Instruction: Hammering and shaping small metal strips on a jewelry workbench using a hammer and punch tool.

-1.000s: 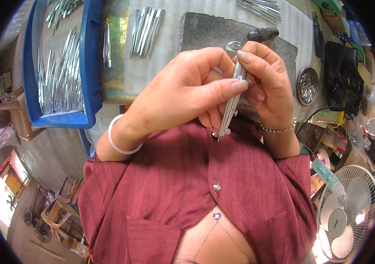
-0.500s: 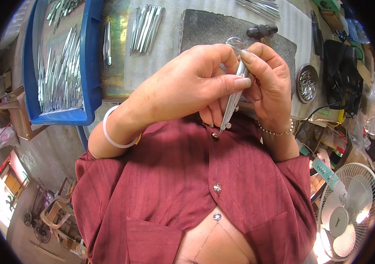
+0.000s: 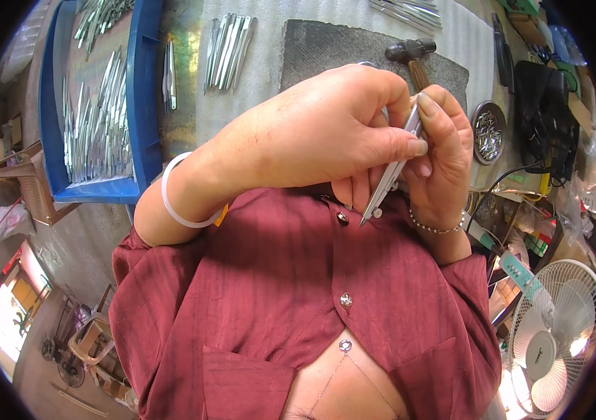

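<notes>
Both hands are raised together in front of my maroon shirt. Between them is a slim silver pair of spring dividers (image 3: pixel 386 183), with pointed legs tilted down to the left and small round knobs near the lower end. My left hand (image 3: pixel 343 122) reaches across, its thumb pressed along the legs and its fingers curled behind. My right hand (image 3: pixel 445 143) pinches the upper part between thumb and fingers. Most of the rounded spring at the top is hidden behind my left hand.
A dark stone slab (image 3: pixel 322 52) lies beyond my hands, with a hammer (image 3: pixel 411 50) on it. Flat silver legs (image 3: pixel 228 52) lie left of it; more fill a blue tray (image 3: pixel 145 112). At right are a bowl of small metal parts (image 3: pixel 488 131), a black bag (image 3: pixel 541 115) and a fan (image 3: pixel 553 343).
Both hands have shifted a little to the right with the dividers, whose points have moved right and slightly down. The spring ring, plainer before, is now mostly covered by my left hand.
</notes>
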Available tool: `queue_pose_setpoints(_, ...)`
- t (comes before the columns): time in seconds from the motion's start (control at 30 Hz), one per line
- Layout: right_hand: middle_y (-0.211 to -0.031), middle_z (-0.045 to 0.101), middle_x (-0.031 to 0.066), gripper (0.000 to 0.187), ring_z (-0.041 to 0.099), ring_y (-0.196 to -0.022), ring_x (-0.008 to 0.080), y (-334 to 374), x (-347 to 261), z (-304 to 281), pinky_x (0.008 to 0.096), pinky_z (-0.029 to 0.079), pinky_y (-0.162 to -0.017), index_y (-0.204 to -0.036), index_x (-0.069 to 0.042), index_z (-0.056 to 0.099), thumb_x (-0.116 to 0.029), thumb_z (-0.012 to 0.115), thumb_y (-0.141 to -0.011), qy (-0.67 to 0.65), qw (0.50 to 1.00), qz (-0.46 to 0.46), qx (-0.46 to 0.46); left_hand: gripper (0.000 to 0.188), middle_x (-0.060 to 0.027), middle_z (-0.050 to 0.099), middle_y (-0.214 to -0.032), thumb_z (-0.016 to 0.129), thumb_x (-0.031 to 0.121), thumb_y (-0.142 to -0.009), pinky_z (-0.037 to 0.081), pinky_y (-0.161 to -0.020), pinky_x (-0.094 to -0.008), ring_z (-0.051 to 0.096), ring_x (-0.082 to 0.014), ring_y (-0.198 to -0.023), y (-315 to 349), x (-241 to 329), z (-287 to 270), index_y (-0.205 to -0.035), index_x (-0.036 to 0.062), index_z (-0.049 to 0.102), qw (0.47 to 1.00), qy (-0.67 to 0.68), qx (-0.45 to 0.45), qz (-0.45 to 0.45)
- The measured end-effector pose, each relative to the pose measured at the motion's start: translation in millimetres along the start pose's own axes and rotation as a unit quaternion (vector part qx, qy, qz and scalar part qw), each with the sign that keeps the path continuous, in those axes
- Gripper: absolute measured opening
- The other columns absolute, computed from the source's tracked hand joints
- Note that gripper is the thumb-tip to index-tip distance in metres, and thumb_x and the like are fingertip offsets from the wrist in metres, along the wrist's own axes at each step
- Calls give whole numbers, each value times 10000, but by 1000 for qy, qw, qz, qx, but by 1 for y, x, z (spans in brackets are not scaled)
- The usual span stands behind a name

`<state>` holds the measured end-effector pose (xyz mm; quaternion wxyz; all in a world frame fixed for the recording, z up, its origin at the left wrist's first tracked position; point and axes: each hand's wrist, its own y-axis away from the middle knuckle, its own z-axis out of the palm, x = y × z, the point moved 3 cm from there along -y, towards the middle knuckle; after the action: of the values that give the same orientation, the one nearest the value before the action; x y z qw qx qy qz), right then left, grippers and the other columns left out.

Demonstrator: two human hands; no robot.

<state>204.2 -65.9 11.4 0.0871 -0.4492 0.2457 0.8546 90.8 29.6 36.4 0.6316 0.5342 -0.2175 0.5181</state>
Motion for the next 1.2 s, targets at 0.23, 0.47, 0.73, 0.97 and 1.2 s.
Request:
queue_pose_setpoints(0.23, -590, 526, 2, 138, 368, -398, 20, 5, 2, -10, 166, 289, -351, -800, -52, 539, -128, 555, -914, -29, 999, -35, 13, 257, -145, 599, -563, 570, 152, -899, 472, -381, -277, 628, -200, -461, -10, 4, 4, -756, -36, 469, 997, -61, -29, 28)
queue_pose_setpoints(0.47, -620, 533, -26, 122, 337, -395, -9, 4, 5, -13, 148, 242, -349, -858, -53, 543, -153, 534, -928, -21, 999, -39, 20, 256, -137, 599, -561, 579, 159, -895, 474, -385, -270, 622, -191, -455, -15, 8, 2, -760, -35, 479, 995, -90, -28, 14)
queue_pose_setpoints(0.73, -586, 526, -1, 115, 375, -392, 20, 2, 2, -15, 163, 288, -337, -824, -50, 553, -124, 557, -912, -49, 997, -57, 29, 233, -109, 598, -557, 579, 146, -886, 491, -408, -263, 622, -170, -468, -19, 14, 3, -766, -37, 498, 996, -80, -32, 9)
queue_pose_setpoints(0.97, -572, 516, -8, 113, 372, -382, 20, 1, -3, -19, 167, 291, -334, -837, -53, 557, -138, 559, -912, -50, 994, -84, 51, 229, -113, 605, -570, 575, 141, -879, 502, -426, -262, 626, -169, -482, -24, 26, 6, -753, -38, 507, 994, -95, -48, 9)
queue_pose_setpoints(1.2, -570, 514, -12, 118, 367, -382, 21, -3, -4, -25, 172, 290, -334, -820, -65, 549, -139, 559, -911, -66, 994, -50, 71, 223, -95, 610, -603, 583, 178, -897, 480, -407, -229, 613, -141, -474, -36, 21, 4, -810, -12, 503, 995, -77, -58, -19)
